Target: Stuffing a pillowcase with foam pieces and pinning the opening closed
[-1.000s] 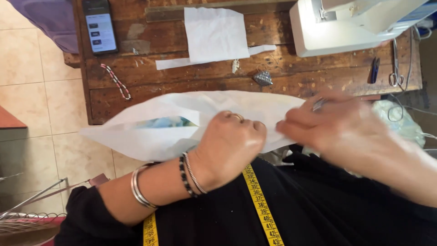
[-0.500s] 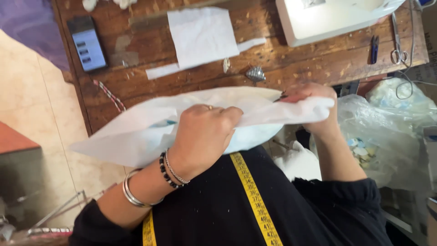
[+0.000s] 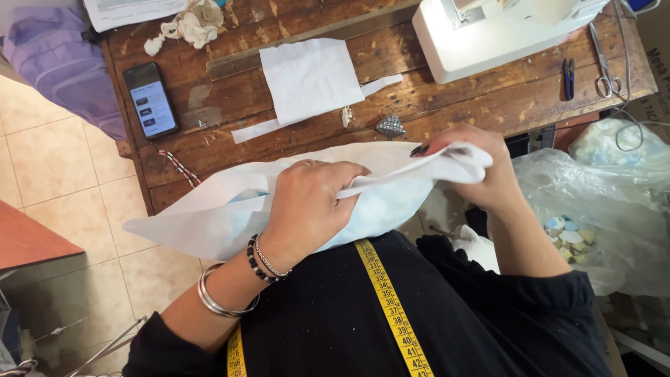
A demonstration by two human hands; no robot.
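The long white fabric piece with pale blue lining lies crosswise along the worn wooden bench's near edge, over the lap. The left hand clamps its middle and the right hand pinches its right end; the hands are apart.

White fabric, perhaps pale-blue lining

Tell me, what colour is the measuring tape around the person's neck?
Yellow with dark markings; the measuring tape shows clearly in the head view.
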